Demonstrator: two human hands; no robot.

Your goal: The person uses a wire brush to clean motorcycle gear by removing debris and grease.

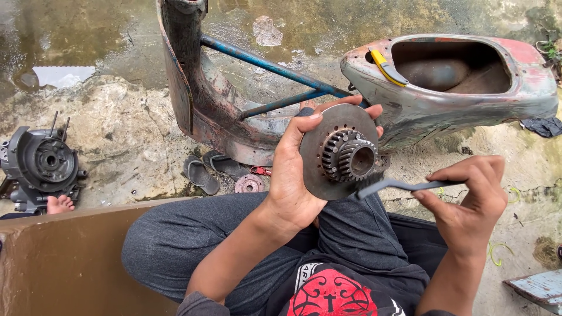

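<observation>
My left hand (293, 169) grips a round steel disc (328, 169) by its rim, held upright in front of me. A toothed gear hub (349, 155) with a hollow centre sticks out of the disc's face. My right hand (468, 199) pinches a thin dark metal tool (404, 186), a flat bent strip. The strip's tip points left and sits just below the gear hub, close to the disc's lower edge. Both hands hover above my lap, over grey trousers.
A stripped, rusty scooter frame (445, 88) with blue tubes (275, 67) lies on wet concrete ahead. A dark engine casing (41, 167) stands at the left by a bare foot (60, 204). Sandals (202, 174) and a small reddish round part (250, 184) lie near the frame. A brown board (64, 257) is at lower left.
</observation>
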